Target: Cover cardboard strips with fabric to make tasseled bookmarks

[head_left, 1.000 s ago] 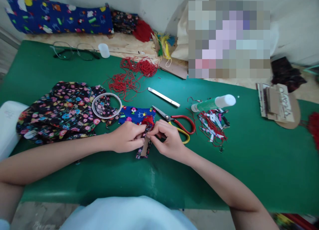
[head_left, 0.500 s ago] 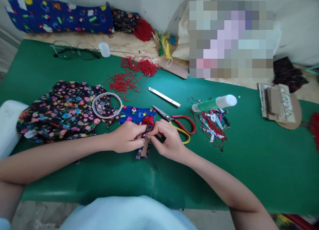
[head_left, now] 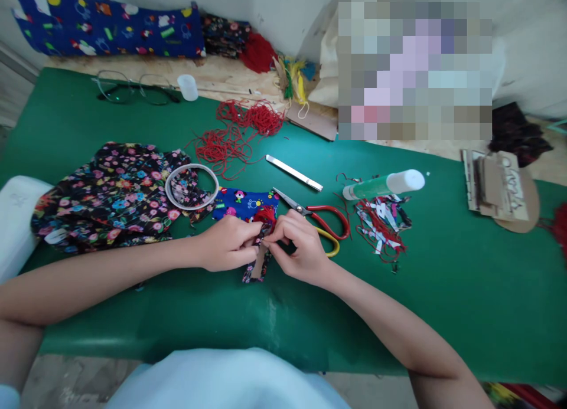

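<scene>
The left hand (head_left: 230, 244) has its fingers curled around a flowered strip (head_left: 257, 264), and the right hand (head_left: 300, 247) pinches the same strip between thumb and fingertips (what exactly sits in that pinch is too small to tell). With the scissors (head_left: 301, 209) as landmark, the strip is to their lower left, the blue cloth (head_left: 246, 203) just left of them, the metal cutter (head_left: 294, 173) above, and the glue stick (head_left: 383, 185) to their upper right.

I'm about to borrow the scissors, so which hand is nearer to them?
Right. The right hand is just beside the scissors, overlapping them in view; the left hand is farther off, to their left, at the floral-edged cardboard strip.
</scene>
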{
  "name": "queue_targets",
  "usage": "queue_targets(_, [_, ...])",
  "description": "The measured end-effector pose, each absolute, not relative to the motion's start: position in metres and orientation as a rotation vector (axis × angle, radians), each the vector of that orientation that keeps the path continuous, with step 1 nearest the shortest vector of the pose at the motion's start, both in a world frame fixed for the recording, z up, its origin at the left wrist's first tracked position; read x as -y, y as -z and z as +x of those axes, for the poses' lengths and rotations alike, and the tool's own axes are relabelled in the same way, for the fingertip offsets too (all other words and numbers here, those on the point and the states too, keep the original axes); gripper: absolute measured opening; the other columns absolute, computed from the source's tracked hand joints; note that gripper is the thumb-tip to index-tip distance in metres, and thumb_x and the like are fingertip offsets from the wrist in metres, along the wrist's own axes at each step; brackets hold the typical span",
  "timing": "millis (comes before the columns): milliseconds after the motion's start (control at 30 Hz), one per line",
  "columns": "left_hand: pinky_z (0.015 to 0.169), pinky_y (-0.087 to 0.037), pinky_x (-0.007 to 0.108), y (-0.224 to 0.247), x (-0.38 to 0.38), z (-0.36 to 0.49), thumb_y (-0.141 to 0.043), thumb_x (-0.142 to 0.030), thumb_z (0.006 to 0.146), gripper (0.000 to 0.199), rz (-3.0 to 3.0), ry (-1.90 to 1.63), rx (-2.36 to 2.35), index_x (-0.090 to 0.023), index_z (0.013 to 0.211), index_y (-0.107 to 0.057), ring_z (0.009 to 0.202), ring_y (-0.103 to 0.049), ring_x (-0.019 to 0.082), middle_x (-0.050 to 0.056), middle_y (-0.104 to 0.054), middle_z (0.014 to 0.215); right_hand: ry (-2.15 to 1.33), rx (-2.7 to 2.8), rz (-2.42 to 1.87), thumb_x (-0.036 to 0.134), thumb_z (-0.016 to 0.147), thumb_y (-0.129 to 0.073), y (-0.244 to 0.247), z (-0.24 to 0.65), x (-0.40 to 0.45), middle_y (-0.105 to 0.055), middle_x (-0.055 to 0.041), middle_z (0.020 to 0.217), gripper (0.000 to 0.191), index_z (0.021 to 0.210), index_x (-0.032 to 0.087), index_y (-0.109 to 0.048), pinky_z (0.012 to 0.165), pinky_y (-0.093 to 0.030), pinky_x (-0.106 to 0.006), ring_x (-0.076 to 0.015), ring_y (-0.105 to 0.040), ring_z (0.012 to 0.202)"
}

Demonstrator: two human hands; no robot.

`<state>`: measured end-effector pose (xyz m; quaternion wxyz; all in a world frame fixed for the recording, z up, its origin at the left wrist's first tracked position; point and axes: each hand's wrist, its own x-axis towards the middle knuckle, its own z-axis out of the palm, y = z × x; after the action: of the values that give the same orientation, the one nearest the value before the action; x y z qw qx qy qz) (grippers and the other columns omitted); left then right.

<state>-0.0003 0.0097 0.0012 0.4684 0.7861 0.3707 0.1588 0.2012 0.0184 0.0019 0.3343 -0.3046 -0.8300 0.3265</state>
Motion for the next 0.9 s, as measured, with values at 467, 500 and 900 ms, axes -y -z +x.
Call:
queue_targets(467, [0.052, -0.025, 0.024, -0.0009, -0.0082, -0.0012, -0.044, -0.022, 0.078, 0.013, 1.933, -0.376, -0.922, -0.021, 0.069, -0.035, 0.051, -0.043, 0.011, -0.004, -0.048, 0.055, -0.767, 2.186, -0.749, 0.006, 0.083, -0.064, 0.0019, 0.2020, -0.0172, -0.055, 0.0016, 0.066, 0.017, 0.078, 0.020, -0.055, 0.060, -0.034, -0.028, -0.0128, -0.042, 0.064])
queue_targets(500, [0.052, -0.025, 0.024, -0.0006, -0.0081, -0.0013, -0.044, -0.022, 0.078, 0.013, 1.933, -0.379, -0.921, -0.021, 0.069, -0.035, 0.051, -0.043, 0.011, -0.004, -0.047, 0.054, -0.755, 2.189, -0.748, 0.006, 0.083, -0.064, 0.0025, 0.2020, -0.0170, -0.056, 0.0012, 0.067, 0.017, 0.078, 0.020, -0.055, 0.060, -0.034, -0.028, -0.0129, -0.043, 0.064])
queue_targets(900, [0.053, -0.027, 0.026, -0.0030, -0.0089, -0.0017, -0.040, -0.021, 0.084, 0.012, 1.983, -0.432, -0.898, -0.021, 0.072, -0.036, 0.053, -0.042, 0.012, -0.003, -0.047, 0.058, -0.435, 2.247, -0.736, 0.010, 0.087, -0.065, 0.0057, 0.2026, -0.0122, -0.068, -0.0023, 0.077, 0.014, 0.092, 0.020, -0.057, 0.065, -0.041, -0.031, -0.0146, -0.051, 0.066])
